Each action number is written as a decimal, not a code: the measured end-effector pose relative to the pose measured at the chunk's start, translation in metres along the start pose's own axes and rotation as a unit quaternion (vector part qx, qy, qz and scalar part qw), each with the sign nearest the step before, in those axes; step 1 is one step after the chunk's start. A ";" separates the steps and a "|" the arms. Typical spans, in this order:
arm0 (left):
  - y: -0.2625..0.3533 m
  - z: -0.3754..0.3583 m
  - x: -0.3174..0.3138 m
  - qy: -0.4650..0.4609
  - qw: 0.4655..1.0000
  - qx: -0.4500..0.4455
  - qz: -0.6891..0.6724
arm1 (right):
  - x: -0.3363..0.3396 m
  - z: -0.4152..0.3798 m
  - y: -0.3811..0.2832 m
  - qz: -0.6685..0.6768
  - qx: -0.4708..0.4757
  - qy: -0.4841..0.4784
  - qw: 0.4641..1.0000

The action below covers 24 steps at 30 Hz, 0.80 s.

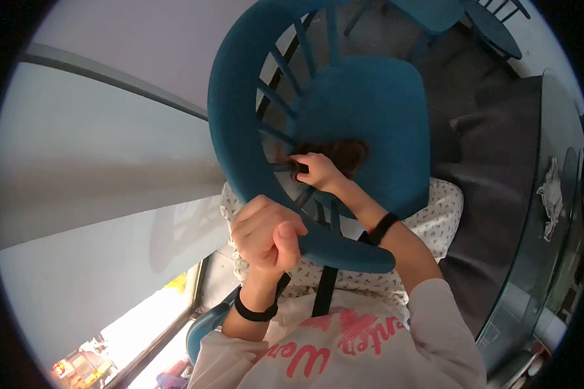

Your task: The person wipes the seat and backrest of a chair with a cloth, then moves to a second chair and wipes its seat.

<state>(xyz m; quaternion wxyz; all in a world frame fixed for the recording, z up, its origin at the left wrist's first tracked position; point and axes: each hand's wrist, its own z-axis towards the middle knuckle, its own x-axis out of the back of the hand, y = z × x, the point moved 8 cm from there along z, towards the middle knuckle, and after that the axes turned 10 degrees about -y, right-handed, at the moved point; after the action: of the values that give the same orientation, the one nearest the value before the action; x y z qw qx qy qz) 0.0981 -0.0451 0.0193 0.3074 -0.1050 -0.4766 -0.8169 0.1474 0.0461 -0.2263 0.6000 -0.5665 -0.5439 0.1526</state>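
Note:
A teal wooden chair [370,123] with a curved back rail and thin spindles stands right in front of me. My left hand [266,233] is closed over the near part of the rail, its thumb folded and its fingertips hidden. Reaching inside the rail, my right hand [318,172] pinches a dark brown cloth [350,155] around one of the spindles. The rest of that cloth lies bunched on the seat beside the spindles. Dark bands circle both my wrists.
A glass-topped table [558,123] on the right carries a crumpled whitish cloth [551,198]. More teal chairs [493,29] stand at the far right. A pale wall panel [110,142] rises close on the left. Behind the chair is dark floor.

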 end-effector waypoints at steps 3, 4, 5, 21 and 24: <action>0.000 0.001 -0.002 0.020 1.000 -0.006 0.001 | 0.030 -0.017 -0.050 0.188 0.059 -0.003 0.980; 0.008 0.002 0.001 0.032 0.999 -0.013 0.017 | 0.038 -0.020 -0.072 0.189 0.064 -0.004 0.980; 0.008 0.001 0.000 0.032 0.999 -0.011 0.016 | 0.050 -0.023 -0.093 0.172 0.107 0.030 0.979; 0.007 0.000 0.002 0.020 1.000 -0.013 0.005 | 0.015 -0.026 0.011 0.551 -0.038 -0.052 0.832; 0.005 -0.004 0.001 0.046 0.999 -0.012 -0.004 | 0.033 -0.056 -0.033 0.382 0.026 -0.153 0.911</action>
<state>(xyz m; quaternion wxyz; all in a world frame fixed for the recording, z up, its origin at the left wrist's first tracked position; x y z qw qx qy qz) 0.1006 -0.0509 0.0207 0.3246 -0.0692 -0.4529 -0.8275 0.1911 0.0334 -0.1700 0.4200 -0.6850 -0.3672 0.4685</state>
